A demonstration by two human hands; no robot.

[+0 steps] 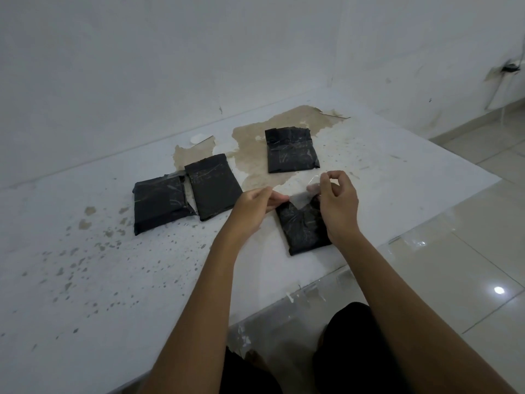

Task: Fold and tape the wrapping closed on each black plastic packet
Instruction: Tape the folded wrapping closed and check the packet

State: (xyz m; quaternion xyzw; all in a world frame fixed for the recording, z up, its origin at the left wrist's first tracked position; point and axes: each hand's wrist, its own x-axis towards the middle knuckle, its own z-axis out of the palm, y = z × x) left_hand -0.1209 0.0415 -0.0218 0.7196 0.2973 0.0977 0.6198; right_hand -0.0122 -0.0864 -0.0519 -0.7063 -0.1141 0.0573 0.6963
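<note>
Near the table (85, 280) edge, hands stretch tape (301, 199)

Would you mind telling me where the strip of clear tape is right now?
In the head view, the clear tape strip is stretched between the left hand and right hand, just above the nearest black packet.

Two bare forearms, no sleeves in view, no watch or rings seen on the hands (295, 207). Dark black garment over the lap below.
</note>
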